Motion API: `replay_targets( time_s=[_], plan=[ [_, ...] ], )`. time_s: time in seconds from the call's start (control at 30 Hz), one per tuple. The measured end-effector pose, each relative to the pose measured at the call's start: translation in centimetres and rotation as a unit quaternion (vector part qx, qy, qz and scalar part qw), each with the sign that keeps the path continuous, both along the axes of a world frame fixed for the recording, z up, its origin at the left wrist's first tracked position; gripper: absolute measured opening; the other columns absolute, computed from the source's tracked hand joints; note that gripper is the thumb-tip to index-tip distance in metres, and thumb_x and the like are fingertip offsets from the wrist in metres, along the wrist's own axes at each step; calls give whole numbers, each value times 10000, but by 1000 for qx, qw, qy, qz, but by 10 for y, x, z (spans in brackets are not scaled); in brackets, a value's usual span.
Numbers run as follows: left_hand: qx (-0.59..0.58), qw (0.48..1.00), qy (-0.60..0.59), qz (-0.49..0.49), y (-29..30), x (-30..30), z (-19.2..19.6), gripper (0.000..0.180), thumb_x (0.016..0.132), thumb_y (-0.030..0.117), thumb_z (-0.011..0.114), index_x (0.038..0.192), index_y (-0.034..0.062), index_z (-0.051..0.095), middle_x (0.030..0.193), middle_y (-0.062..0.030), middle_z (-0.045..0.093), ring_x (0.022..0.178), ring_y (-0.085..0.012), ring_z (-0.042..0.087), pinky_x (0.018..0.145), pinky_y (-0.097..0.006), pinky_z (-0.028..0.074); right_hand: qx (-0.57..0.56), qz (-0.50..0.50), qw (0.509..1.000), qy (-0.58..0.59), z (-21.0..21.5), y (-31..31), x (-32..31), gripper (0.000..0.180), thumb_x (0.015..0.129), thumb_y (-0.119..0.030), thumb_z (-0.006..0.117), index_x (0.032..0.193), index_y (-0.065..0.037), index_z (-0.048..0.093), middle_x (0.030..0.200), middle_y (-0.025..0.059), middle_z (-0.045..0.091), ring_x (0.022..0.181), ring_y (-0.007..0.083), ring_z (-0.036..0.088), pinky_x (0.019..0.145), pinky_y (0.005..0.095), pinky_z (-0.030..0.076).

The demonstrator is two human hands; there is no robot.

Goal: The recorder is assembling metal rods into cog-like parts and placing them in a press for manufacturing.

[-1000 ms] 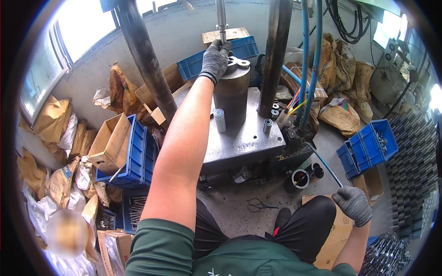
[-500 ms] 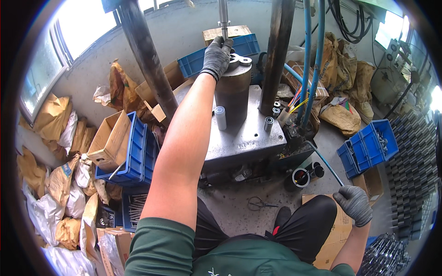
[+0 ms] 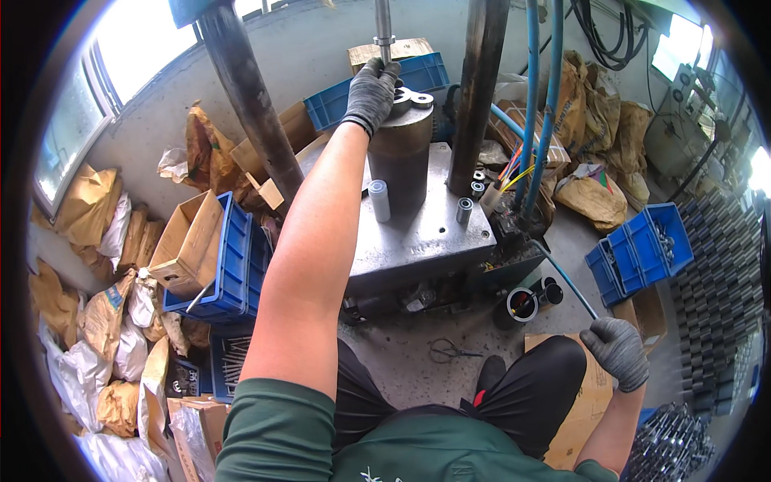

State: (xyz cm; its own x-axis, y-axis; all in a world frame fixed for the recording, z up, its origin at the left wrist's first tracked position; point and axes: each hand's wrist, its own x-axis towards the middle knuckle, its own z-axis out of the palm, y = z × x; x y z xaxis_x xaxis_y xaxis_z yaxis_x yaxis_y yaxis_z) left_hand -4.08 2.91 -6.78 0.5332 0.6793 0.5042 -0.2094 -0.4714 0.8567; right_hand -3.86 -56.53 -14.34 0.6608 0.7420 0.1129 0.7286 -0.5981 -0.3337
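Note:
My left hand (image 3: 371, 96), in a grey knit glove, is raised at the lower end of an upright steel rod (image 3: 383, 20). Its fingers are closed there, and what they hold is hidden by the glove. Just to its right, a metal part with round eyes (image 3: 421, 100) lies on top of a thick dark steel cylinder (image 3: 399, 161). That cylinder stands on a steel block (image 3: 418, 241). At the lower right, my gloved right hand (image 3: 617, 353) is wrapped around the end of a slim blue lever (image 3: 569, 281).
Two dark columns (image 3: 250, 104) (image 3: 479, 96) flank the cylinder. Small metal sleeves (image 3: 380, 201) (image 3: 464, 210) stand on the block. Blue hoses (image 3: 552, 104) run down at right. Blue crates (image 3: 649, 249) (image 3: 233, 265) and sacks (image 3: 103, 321) lie on both sides; scissors (image 3: 450, 351) are on the floor.
The whole view has shifted slightly. Both hands keep their places, the left at the rod's lower end and the right on the lever.

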Motion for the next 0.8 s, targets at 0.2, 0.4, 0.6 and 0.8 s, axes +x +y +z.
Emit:
replay_targets(
  time_s=[0.2,0.4,0.6,0.8],
  plan=[
    [0,1000,4,-10,-3,-3,0,337,1047,282,650,1210,-12,670,902,-90,714,799,-149,701,736,-304,578,31,20,999,36,10,5,4,122,841,-120,746,895,-13,719,810,183,677,775,371,684,710,436,546],
    [-30,999,10,-33,4,-3,1,326,1048,268,650,1213,-13,666,912,-85,715,810,-142,694,757,-298,576,262,46,918,-293,52,55,74,235,826,83,614,1011,-44,687,932,176,677,826,365,691,763,413,560],
    [-20,999,9,-30,-2,-2,1,343,1044,286,657,1221,-9,666,908,-80,717,812,-140,695,757,-298,564,217,-22,905,-364,101,111,155,206,870,44,600,1045,-29,680,999,179,709,930,355,713,825,418,574],
    [5,1000,20,-18,6,-6,0,345,1036,292,666,1211,-6,668,928,-93,740,821,-147,711,771,-306,574,182,45,932,-311,92,90,146,239,868,41,612,1085,-21,691,1038,171,728,965,337,725,850,395,580]
  ],
)
